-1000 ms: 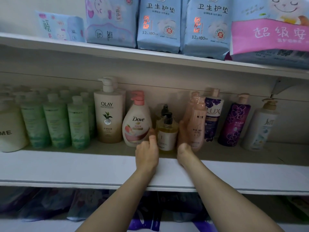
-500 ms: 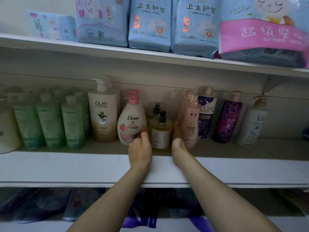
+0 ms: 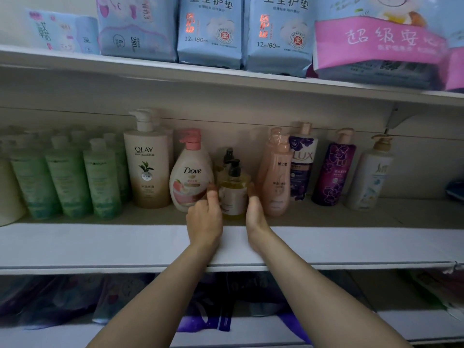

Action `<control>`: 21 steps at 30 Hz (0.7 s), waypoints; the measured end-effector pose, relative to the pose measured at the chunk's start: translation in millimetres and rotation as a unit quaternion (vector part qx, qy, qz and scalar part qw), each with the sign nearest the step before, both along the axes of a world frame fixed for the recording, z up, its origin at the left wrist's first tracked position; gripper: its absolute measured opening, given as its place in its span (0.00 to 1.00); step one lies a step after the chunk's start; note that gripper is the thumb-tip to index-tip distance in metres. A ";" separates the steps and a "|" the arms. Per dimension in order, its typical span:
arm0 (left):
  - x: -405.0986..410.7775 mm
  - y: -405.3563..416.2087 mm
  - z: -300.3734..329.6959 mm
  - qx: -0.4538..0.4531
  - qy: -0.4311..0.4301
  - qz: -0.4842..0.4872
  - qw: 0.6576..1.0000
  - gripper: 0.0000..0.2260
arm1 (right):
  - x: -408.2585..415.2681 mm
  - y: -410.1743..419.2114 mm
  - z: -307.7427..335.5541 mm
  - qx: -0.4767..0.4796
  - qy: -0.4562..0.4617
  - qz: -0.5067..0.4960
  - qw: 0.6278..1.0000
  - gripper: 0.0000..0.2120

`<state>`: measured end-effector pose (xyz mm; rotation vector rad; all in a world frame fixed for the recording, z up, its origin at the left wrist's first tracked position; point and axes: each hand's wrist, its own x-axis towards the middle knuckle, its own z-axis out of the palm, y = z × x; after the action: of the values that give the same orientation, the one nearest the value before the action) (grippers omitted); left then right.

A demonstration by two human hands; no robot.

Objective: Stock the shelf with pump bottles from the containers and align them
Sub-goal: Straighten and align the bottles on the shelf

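This looks like a shop, because long white shelves (image 3: 125,244) hold many things of the same kind set side by side. The middle shelf has a row of wash bottles with names on the front, like the Olay bottle (image 3: 148,169), the Dove bottle (image 3: 190,177) and the Lux bottle (image 3: 301,167), and beside them stand lots of the same green bottles (image 3: 67,182) (some more stand behind them). On the top shelf (image 3: 226,74) are blue packs (image 3: 211,31) and a pink pack (image 3: 379,43), with more bags on the shelf down below.
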<state>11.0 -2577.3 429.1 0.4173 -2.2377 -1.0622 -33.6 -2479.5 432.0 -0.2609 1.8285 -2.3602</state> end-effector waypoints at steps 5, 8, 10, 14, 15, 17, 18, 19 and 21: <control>3.8 2.4 1.3 -0.002 0.017 0.004 1.000 0.21 | 9.5 10.9 2.6 0.004 0.023 -0.012 1.000 0.15; 14.3 5.6 1.1 -0.014 0.119 0.013 0.993 0.27 | 22.4 34.4 3.3 0.015 0.063 -0.089 0.994 0.19; 23.5 17.9 2.5 0.010 0.186 -0.042 0.982 0.29 | 26.4 56.3 7.8 0.011 0.089 -0.151 0.984 0.29; 9.6 65.2 3.1 0.126 0.105 -0.168 0.972 0.31 | 8.6 96.9 11.2 0.018 0.066 -0.258 0.964 0.16; 3.5 76.2 2.7 0.162 0.063 -0.189 0.966 0.33 | 3.5 101.4 10.8 0.012 0.056 -0.247 0.967 0.15; -9.1 91.2 -1.6 0.224 0.001 -0.227 0.948 0.34 | -4.9 104.7 10.0 0.001 0.041 -0.190 0.981 0.16; -14.2 95.6 -4.6 0.248 -0.016 -0.234 0.940 0.33 | -9.0 105.8 9.2 -0.005 0.036 -0.164 0.986 0.20; -18.2 97.9 -5.7 0.267 -0.028 -0.232 0.935 0.33 | -13.1 106.7 9.0 -0.015 0.032 -0.143 0.989 0.22; -22.0 99.7 -2.8 0.287 -0.043 -0.218 0.932 0.33 | -18.6 107.6 11.5 -0.042 0.021 -0.109 0.993 0.24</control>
<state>-11.0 -2477.6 426.4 0.2016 -2.1101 -1.9839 -52.2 -2371.9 443.6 -0.1279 1.8655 -2.5999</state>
